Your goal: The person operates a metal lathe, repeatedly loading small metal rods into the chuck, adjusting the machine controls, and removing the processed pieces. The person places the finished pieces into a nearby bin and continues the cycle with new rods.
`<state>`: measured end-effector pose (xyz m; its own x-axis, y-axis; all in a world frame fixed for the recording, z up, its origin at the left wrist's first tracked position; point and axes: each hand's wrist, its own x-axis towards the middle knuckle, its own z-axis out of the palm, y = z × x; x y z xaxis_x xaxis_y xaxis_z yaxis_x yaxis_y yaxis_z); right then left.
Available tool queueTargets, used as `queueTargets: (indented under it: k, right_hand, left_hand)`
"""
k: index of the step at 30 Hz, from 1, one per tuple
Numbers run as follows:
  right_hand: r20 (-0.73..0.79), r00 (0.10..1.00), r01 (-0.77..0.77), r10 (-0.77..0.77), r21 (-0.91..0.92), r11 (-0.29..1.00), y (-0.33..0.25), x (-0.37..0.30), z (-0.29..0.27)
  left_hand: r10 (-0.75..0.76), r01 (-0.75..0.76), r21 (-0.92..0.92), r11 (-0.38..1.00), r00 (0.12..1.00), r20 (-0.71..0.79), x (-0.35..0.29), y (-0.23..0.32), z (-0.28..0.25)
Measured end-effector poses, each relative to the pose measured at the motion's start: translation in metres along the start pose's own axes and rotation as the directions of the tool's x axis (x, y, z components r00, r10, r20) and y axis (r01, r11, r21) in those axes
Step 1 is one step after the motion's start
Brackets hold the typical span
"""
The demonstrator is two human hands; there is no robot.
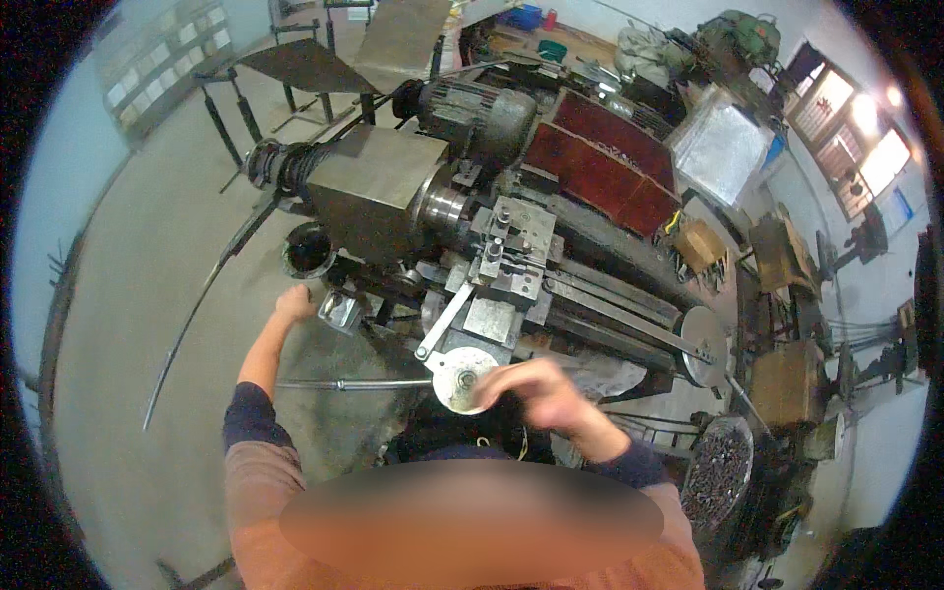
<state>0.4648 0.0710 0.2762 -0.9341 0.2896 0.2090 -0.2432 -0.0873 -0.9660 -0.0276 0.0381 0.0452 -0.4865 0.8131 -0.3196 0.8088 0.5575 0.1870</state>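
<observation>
A lathe-like machine stands before me, with a bright cylindrical chuck (447,208) and a tool post (500,246) on its slide. My right hand (546,393) is at the right rim of a round pale handwheel (458,366), fingers curled against it and slightly blurred. A flat lever (447,320) slants above the wheel. On the left, my left arm reaches out. My left hand (294,304) is closed, just below a round dark container (309,248) and beside a small metal box (340,311). What it holds, if anything, is hidden.
A motor (477,113) sits behind the headstock (379,172). Dark red trays (605,177) lie at the back. A long rod (202,305) slopes toward the floor at left. At lower right stands a basin (744,442) of small dark pieces. A horizontal bar (344,384) crosses near my left forearm.
</observation>
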Motion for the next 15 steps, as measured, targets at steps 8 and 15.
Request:
queueTargets:
  k: [8,15]
  right_hand:
    - [-0.839,0.536,-0.257,0.094,-0.056,0.965,-0.006,-0.171,-0.06]
    - [-0.932,0.353,-0.515,-0.079,-0.264,0.816,-0.024,-0.299,-0.138]
  left_hand:
    - [0.178,-0.172,0.228,0.958,0.984,-0.004,0.012,0.039,0.028]
    - [0.32,-0.302,0.528,0.794,0.946,0.059,0.014,0.031,0.021]
